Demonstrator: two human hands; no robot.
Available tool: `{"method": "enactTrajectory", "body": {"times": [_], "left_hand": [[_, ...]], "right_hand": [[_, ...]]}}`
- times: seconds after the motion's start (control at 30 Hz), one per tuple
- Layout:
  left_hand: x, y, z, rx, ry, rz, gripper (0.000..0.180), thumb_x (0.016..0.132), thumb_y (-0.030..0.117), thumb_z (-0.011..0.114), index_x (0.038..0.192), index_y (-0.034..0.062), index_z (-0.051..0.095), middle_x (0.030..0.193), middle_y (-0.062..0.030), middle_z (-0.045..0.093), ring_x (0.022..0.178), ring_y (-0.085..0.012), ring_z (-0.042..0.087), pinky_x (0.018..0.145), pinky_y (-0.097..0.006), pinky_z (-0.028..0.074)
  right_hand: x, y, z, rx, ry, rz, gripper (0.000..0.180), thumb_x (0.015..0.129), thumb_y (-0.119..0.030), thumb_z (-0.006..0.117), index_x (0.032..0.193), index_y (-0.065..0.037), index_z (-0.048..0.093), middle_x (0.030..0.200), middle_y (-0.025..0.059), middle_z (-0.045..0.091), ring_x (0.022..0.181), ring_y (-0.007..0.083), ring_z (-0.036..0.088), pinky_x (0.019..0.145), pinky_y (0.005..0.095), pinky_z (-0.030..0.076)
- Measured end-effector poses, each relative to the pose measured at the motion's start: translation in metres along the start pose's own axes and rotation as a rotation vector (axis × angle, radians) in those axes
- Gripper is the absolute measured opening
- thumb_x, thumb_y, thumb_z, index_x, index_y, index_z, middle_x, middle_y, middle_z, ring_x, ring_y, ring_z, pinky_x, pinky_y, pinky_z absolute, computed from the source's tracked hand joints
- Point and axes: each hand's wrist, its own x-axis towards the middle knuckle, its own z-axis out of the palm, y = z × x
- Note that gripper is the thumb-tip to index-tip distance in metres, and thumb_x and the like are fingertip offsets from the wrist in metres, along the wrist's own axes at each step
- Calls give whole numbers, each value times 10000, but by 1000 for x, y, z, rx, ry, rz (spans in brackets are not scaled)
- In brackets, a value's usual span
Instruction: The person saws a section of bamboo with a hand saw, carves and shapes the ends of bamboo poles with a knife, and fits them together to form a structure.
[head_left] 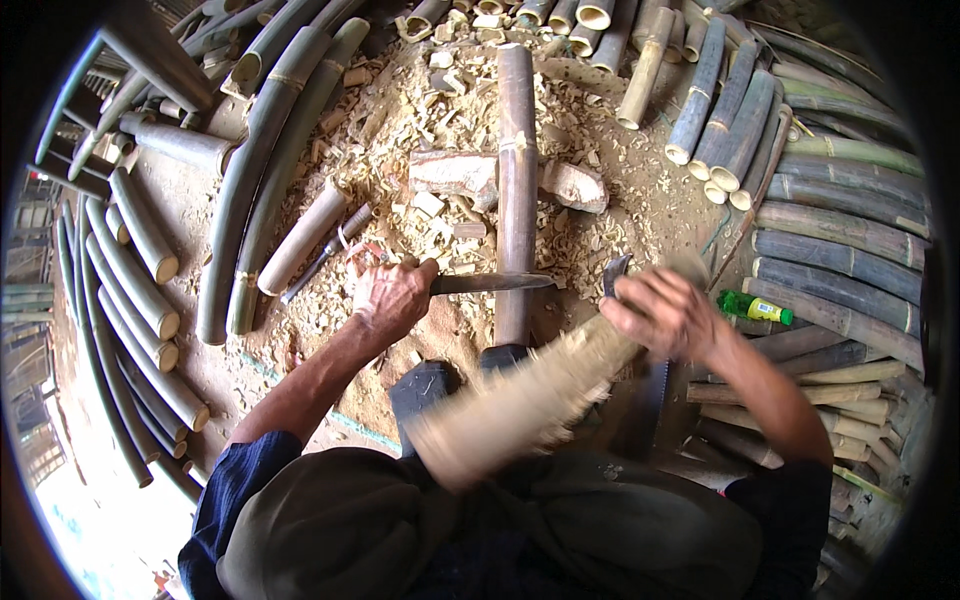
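My left hand [390, 298] is closed round the handle of a long knife [490, 284]. Its dark blade points right and crosses over an upright-lying bamboo pole [516, 190], near the pole's close end. My right hand [665, 312] grips the upper end of a pale, shaved bamboo piece [530, 405]. This piece slants down to the left over my lap and is smeared by motion, with a ragged edge. A dark curved piece of metal [615, 272] shows beside my right fingers; whether the hand holds it too I cannot tell.
The bamboo pole rests across a rough wood block [455, 175] amid heaped shavings [400, 130]. Cut bamboo lengths [845, 205] line the right; more poles [262, 180] lie left. A green bottle [755, 307] and a saw blade [657, 400] are at right. My feet [422, 388] flank the pole's near end.
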Motion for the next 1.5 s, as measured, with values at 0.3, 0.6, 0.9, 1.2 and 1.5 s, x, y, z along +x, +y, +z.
{"method": "enactTrajectory", "body": {"times": [0.3, 0.6, 0.9, 1.2, 1.5], "left_hand": [[2, -1, -2, 92, 7, 37, 61, 913, 42, 586, 956, 54, 628, 847, -173, 715, 660, -325, 700, 544, -487, 540], [2, -14, 11, 83, 62, 70, 44, 915, 66, 605, 956, 52, 610, 846, -166, 679, 698, -345, 710, 553, -492, 543], [7, -14, 10, 114, 35, 60, 69, 989, 120, 529, 1009, 71, 573, 840, -155, 680, 688, -321, 725, 556, -499, 567], [13, -24, 17, 113, 13, 55, 107, 1018, 149, 512, 999, 56, 563, 835, -163, 671, 709, -292, 716, 551, -495, 569], [14, -20, 15, 199, 86, 60, 65, 971, 91, 515, 1018, 62, 550, 854, -157, 678, 728, -329, 700, 740, -589, 516]], "right_hand": [[7, 3, 19, 54, -98, -173, 530, 830, -278, 793, 1245, -53, 551, 1080, 151, 659, 933, 300, 692, 759, 440, 599], [22, -6, -9, 154, -195, -191, 604, 709, -324, 806, 1216, -66, 604, 1057, 116, 662, 971, 245, 675, 818, 391, 569], [35, 2, 3, 12, -210, -155, 454, 773, -245, 802, 1126, -42, 603, 993, 119, 666, 908, 275, 690, 730, 384, 597], [38, -7, 9, 75, -194, -41, 560, 716, -219, 797, 1185, -11, 572, 974, 107, 652, 859, 248, 668, 753, 334, 592], [40, -10, 2, 28, -388, 142, 688, 665, -316, 896, 1188, -20, 559, 1001, 142, 655, 910, 290, 688, 826, 457, 597]]}}
